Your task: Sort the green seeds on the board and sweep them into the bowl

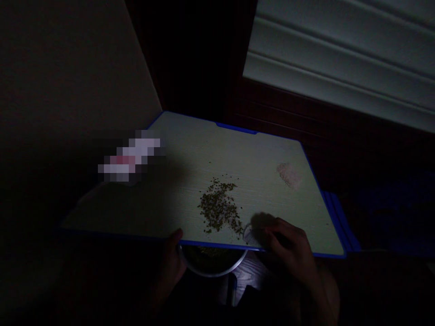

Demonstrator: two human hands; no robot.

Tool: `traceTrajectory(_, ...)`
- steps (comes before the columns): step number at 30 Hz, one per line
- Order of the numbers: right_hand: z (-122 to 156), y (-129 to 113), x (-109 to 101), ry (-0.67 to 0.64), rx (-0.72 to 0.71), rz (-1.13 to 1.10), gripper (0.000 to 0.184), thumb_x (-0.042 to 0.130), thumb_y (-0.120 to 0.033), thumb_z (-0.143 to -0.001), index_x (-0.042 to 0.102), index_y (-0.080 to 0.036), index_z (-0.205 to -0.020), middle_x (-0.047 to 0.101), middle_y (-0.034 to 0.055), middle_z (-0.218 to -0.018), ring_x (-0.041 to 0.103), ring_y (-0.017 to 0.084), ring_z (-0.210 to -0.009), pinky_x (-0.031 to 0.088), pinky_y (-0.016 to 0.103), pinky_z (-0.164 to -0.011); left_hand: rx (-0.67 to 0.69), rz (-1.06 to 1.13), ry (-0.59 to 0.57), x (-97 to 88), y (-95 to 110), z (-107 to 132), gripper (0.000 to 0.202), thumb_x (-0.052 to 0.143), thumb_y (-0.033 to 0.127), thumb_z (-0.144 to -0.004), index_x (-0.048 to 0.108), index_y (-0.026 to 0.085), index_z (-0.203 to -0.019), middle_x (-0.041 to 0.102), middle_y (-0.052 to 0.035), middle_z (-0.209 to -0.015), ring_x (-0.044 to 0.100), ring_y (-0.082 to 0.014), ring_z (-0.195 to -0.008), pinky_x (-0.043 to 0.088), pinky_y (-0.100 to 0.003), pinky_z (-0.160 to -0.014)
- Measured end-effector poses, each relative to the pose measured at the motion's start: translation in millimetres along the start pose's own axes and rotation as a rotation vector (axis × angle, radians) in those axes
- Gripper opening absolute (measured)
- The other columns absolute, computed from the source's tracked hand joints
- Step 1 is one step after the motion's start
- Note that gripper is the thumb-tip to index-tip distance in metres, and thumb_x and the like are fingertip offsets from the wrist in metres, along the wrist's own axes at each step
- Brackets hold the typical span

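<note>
My right hand (pixel 288 244) is closed in a pinch on what looks like a spoon. The rounded, pale end of this spoon (pixel 249 233) lies at the near edge of the table, beside a scattered heap of small dark green beans or seeds (pixel 220 206). At the table's near edge, my left hand (pixel 175 262) is closed at the left side of a metal bowl (pixel 217 274), its thumb up over the blue rim. The bowl is below the edge, partly covered by the tabletop, with dark contents. Dim light hides most of the left fingers.
The pale table (pixel 251 154) has a blue border. A small patch of pinkish grains (pixel 289 175) lies on its right side. A blurred white and red item (pixel 129 158) is at the left edge. Blue objects (pixel 397 203) stand in shadow at right; a wall (pixel 68 68) rises at left.
</note>
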State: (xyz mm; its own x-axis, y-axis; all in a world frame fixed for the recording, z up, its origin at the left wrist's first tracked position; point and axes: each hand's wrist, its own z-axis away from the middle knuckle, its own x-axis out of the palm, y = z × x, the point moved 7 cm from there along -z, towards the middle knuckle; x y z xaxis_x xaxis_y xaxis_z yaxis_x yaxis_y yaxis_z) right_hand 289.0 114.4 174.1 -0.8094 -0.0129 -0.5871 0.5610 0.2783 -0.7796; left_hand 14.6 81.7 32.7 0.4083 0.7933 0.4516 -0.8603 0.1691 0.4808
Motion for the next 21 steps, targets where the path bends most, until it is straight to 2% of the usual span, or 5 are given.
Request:
traceTrajectory(5,5.4,1.6,1.4,0.05,0.061,0.002,0.01,0.066,-0.03,-0.088,0.073,-0.024,-0.084,0.074,0.0006,-0.083,0.069,0.017,-0.076,0.054,0.025,-0.072,-0.027,-0.002,0.013,1.6,-1.4,1.8,0.014,0.055,0.017,-0.081,0.063,0.018,-0.07,0.067,-0.0068,-0.062,0.065,-0.0299,-0.113,0.049,-0.042,-0.106)
traceTrajectory(9,12.6,8.4,-10.7,0.13,0.141,0.019,0.015,0.063,-0.031,-0.088,0.072,-0.022,-0.08,0.074,0.0018,-0.081,0.069,0.018,-0.075,0.053,0.024,-0.068,-0.044,-0.023,0.01,-0.7,-3.5,0.3,0.011,0.055,0.017,-0.08,0.064,0.015,-0.075,0.073,-0.0115,-0.081,0.063,-0.0316,-0.116,0.049,-0.044,-0.106)
traceTrajectory(12,17.5,10.3,-16.9,0.148,0.196,0.028,0.015,0.064,-0.031,-0.086,0.072,-0.02,-0.079,0.074,0.0027,-0.08,0.07,0.019,-0.075,0.053,0.024,-0.066,-0.02,-0.029,0.005,-3.7,-2.6,-2.4,0.006,0.06,0.018,-0.076,0.065,0.017,-0.08,0.075,-0.0095,-0.091,0.062,-0.0311,-0.119,0.049,-0.044,-0.107)
traceTrajectory(16,21.0,2.9,-10.8,0.155,0.249,0.033,0.019,0.063,-0.034,-0.086,0.072,-0.019,-0.079,0.075,0.003,-0.077,0.07,0.02,-0.073,0.053,0.025,-0.063,0.0,-0.028,-0.017,-3.4,-1.4,-3.4,0.012,0.067,0.018,-0.066,0.065,0.02,-0.078,0.075,-0.007,-0.085,0.061,-0.0326,-0.119,0.05,-0.044,-0.106)
traceTrajectory(21,22.6,-14.1,17.4,0.113,0.247,0.004,0.019,0.061,-0.035,-0.089,0.071,-0.021,-0.08,0.074,0.0021,-0.081,0.071,0.02,-0.077,0.054,0.026,-0.065,-0.013,-0.031,-0.049,-2.0,-3.4,-5.4,0.011,0.072,0.022,-0.061,0.064,0.02,-0.069,0.065,-0.0081,-0.06,0.062,-0.0373,-0.117,0.053,-0.043,-0.103)
